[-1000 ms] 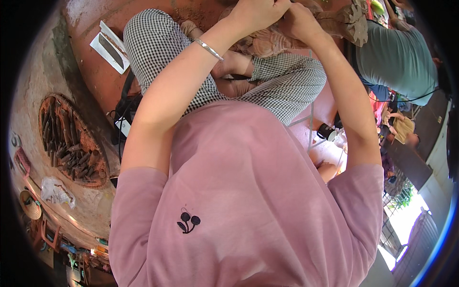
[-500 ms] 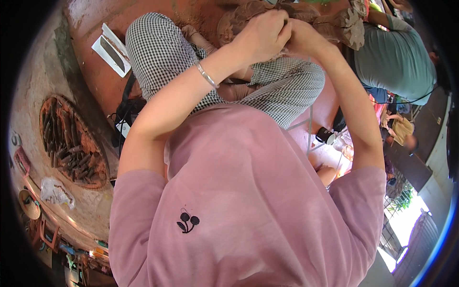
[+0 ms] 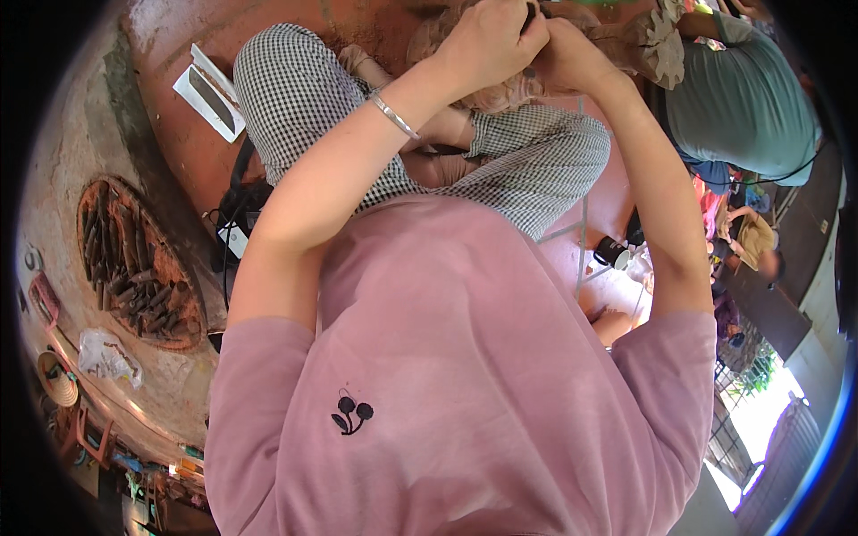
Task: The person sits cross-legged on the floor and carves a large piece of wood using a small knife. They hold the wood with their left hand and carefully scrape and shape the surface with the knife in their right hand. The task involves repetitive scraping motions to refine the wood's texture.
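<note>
A seated person in a pink shirt (image 3: 465,375) and checked trousers (image 3: 536,170) brings both hands together at the frame's top: the left hand (image 3: 487,40) and right hand (image 3: 563,58) pinch a small dark object (image 3: 534,11), too small to identify, above a tan woven piece (image 3: 500,89) in the lap.

Small dark thing (image 3: 534,12) between both hands, too hidden to identify.

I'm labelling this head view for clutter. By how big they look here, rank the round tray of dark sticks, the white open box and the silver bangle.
1. round tray of dark sticks
2. white open box
3. silver bangle, though it is nearer the camera
</note>
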